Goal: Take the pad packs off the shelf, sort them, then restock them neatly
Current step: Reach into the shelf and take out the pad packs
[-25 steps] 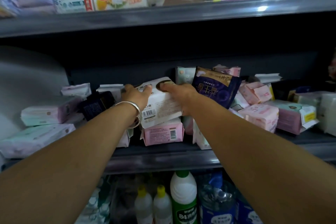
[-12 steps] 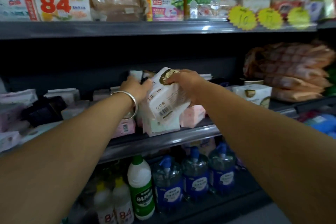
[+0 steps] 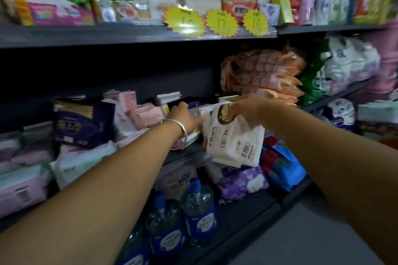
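right hand [image 3: 247, 109] gripping white pad pack [image 3: 233, 142], left hand [image 3: 183, 117] reaching among shelf packs

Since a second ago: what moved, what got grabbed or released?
The white pad pack came off the shelf stack: both hands held it there, now the right hand alone grips it by its top, hanging in front of the shelf edge and further right. The left hand let go and reaches back among the shelf packs; what it touches is blurred. Unchanged: purple pack and pink packs on the shelf.
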{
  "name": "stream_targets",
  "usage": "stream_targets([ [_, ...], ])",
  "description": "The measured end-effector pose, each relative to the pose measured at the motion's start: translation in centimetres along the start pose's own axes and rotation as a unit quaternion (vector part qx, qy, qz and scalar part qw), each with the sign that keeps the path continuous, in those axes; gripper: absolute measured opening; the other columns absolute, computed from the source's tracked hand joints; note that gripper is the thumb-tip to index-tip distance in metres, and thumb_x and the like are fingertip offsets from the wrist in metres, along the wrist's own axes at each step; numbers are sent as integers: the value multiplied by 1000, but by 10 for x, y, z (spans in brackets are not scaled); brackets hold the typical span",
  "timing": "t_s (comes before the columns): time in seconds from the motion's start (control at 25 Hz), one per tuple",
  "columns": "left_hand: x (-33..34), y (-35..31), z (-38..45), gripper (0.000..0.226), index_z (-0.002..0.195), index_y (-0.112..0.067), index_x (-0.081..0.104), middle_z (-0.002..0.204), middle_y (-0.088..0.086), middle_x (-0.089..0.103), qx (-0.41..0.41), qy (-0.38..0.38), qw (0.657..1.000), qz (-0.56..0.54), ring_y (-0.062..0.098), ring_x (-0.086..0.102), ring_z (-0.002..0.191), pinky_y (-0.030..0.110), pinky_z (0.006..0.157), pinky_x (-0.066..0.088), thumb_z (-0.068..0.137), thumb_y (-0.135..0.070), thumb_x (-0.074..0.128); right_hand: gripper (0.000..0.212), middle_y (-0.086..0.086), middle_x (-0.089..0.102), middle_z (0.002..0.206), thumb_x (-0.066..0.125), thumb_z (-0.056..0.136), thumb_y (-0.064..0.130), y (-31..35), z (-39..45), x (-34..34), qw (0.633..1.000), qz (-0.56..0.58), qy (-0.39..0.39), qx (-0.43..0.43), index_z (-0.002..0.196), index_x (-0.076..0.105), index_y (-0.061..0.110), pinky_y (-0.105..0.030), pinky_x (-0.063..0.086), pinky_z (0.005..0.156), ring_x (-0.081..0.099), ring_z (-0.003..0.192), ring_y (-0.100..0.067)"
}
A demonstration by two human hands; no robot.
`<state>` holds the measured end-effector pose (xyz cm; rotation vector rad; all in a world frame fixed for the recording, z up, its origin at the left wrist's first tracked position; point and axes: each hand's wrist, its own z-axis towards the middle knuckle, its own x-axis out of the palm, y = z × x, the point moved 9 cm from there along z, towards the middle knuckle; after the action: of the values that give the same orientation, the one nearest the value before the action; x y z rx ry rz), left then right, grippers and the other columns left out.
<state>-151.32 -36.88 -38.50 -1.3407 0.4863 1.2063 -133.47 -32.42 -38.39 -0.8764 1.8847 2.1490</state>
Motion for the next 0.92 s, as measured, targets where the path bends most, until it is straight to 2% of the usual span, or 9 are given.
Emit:
stream_targets([
  [0.08,26,-18,23,79,140,-6,32,142,17,38,6,11,1000,20,34,40,129,40,104,37,81,-49,64,22,-11,64,85,73,72,13,-22,14,-16,1000,-20,5,10,92,66,8,-35,54,71,62,75,-28],
  [0.24,59,-35,62,92,145,-7,22,148,15,27,3,19,998,67,32,30,135,40,108,30,77,-52,67,17,-13,67,92,76,68,16,-50,36,-32,999,-32,10,25,77,63,10,-36,54,75,65,86,-33],
  [0.32,77,-37,82,98,145,-5,20,148,16,28,1,36,995,96,33,31,135,40,108,31,75,-55,67,21,-15,68,96,76,67,16,-64,47,-37,999,-33,21,33,82,65,8,-42,55,83,66,90,-35],
  [0.44,96,-36,108,103,145,-6,20,148,18,28,-10,61,987,148,35,31,134,44,108,33,72,-63,65,26,-15,70,96,74,70,17,-80,60,-37,998,-42,40,36,93,67,7,-43,56,83,68,88,-35],
  [0.52,97,-32,117,105,147,-8,15,151,19,24,-29,71,980,184,38,24,137,45,110,30,72,-63,65,30,-16,70,100,72,73,17,-87,67,-35,997,-41,52,30,101,66,7,-45,56,86,68,90,-35],
  [0.6,94,-32,121,102,147,-10,16,149,18,26,-44,72,970,229,38,22,137,42,107,28,73,-62,64,34,-14,68,101,70,75,16,-95,73,-34,997,-39,60,32,108,64,8,-40,56,83,67,92,-32],
  [0.68,90,-36,120,95,142,-12,28,144,17,31,-46,66,961,266,36,25,131,41,103,32,71,-63,66,35,-13,68,100,70,75,17,-104,77,-31,996,-44,64,37,109,64,8,-35,55,77,67,89,-30],
  [0.76,90,-40,118,92,137,-12,35,141,17,31,-50,56,962,261,36,28,128,43,101,35,66,-59,71,32,-13,69,100,70,74,20,-110,78,-28,995,-52,74,42,103,65,8,-34,55,74,67,88,-30],
  [0.92,82,-47,104,101,138,-4,27,143,19,25,-46,7,979,196,37,26,131,45,101,36,63,-46,80,26,-14,72,97,70,74,29,-120,65,-27,991,-59,94,76,90,66,9,-39,55,85,70,89,-31],
])
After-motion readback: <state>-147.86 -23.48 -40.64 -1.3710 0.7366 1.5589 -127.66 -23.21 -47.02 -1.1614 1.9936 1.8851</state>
